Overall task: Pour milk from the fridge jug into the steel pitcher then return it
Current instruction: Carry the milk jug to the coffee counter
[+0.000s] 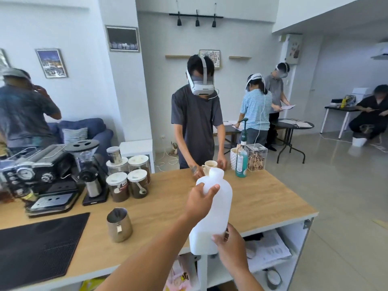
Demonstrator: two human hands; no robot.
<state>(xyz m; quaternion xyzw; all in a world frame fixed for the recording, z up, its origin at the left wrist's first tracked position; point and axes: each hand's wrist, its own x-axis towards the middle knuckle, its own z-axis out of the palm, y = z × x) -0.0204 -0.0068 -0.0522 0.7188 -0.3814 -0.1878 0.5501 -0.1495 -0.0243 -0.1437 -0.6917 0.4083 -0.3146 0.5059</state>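
A white translucent plastic milk jug [216,215] with a white cap is held upright in the air above the near edge of the wooden counter [262,198]. My left hand [199,201] grips its upper shoulder from the left. My right hand [230,244] holds its lower right corner. The steel pitcher [119,224] stands upright and open on the counter, to the left of the jug and apart from it, its spout facing left.
A black mat [39,248] lies at the near left. An espresso machine [35,177], a grinder [90,169] and several coffee jars [128,181] fill the back left. A person [197,127] across the counter handles a cup [210,164]; a pump bottle [241,160] stands beside it.
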